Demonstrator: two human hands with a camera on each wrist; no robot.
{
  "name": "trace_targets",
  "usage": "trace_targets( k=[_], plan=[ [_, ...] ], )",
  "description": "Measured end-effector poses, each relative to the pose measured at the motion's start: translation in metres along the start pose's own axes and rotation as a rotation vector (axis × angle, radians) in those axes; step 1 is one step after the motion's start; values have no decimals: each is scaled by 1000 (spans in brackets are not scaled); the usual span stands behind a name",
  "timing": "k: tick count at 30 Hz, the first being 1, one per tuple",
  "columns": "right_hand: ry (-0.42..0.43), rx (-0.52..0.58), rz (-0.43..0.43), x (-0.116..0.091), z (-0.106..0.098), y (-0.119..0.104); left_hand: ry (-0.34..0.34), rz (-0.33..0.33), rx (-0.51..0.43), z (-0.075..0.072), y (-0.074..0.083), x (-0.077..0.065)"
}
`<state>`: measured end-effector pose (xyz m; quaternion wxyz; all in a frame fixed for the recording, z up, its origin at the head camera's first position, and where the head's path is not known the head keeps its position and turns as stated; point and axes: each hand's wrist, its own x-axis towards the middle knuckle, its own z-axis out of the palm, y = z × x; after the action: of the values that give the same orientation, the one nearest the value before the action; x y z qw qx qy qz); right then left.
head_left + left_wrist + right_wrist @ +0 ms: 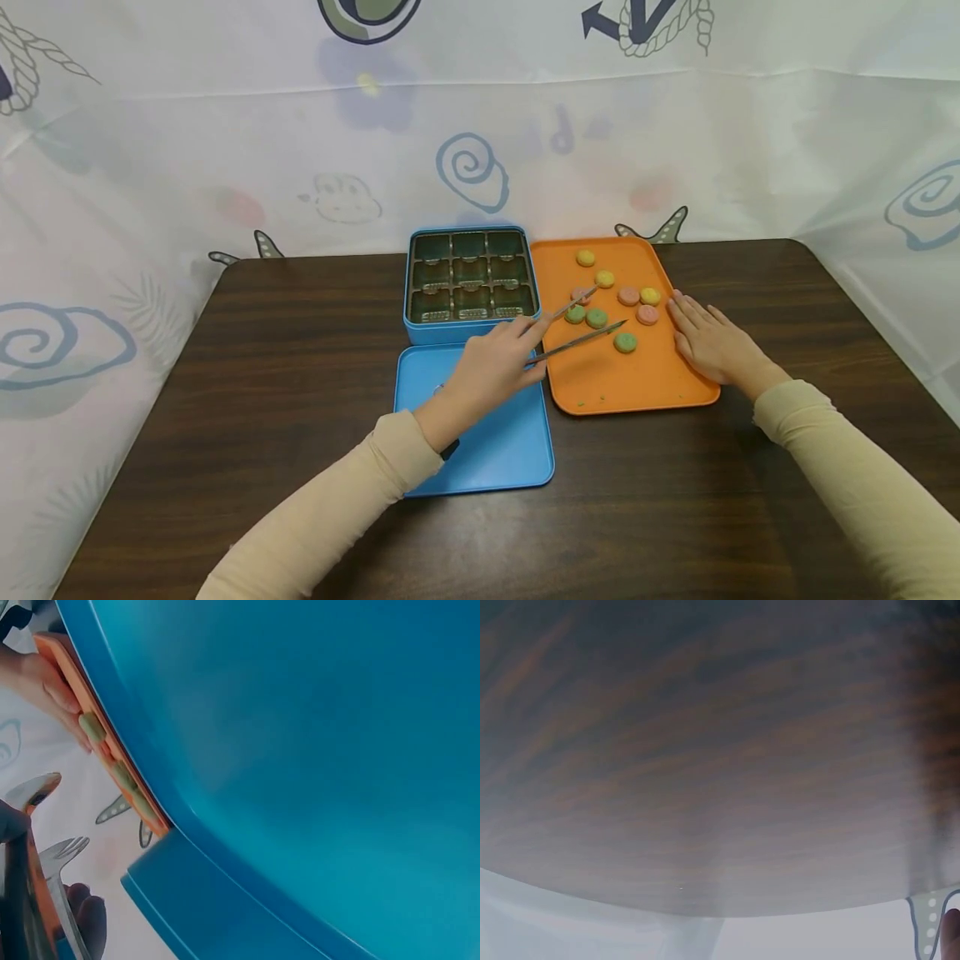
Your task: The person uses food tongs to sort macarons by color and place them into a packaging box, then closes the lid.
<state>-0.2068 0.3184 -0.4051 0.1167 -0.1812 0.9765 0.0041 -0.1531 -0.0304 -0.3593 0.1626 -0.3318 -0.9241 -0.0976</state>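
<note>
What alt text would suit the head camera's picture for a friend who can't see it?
A person's left hand holds tongs open over an orange tray of nine small yellow, pink and green discs; the right hand touches the tray's right edge. To the tray's left, a nine-compartment blue box sits behind a blue lid on the dark table.

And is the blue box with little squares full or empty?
The blue box is empty: its nine compartments show bare, while the round pieces lie on the orange tray.
</note>
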Motion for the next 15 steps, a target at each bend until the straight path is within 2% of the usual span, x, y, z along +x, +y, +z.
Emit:
trace_targets(
  k=[5, 15],
  plan=[
    [14, -1, 0, 0, 1, 0, -75, -4, -17, 7, 8, 8],
    [15, 16, 1, 0, 1, 0, -175, 22, 7, 16, 23, 24]
  ],
)
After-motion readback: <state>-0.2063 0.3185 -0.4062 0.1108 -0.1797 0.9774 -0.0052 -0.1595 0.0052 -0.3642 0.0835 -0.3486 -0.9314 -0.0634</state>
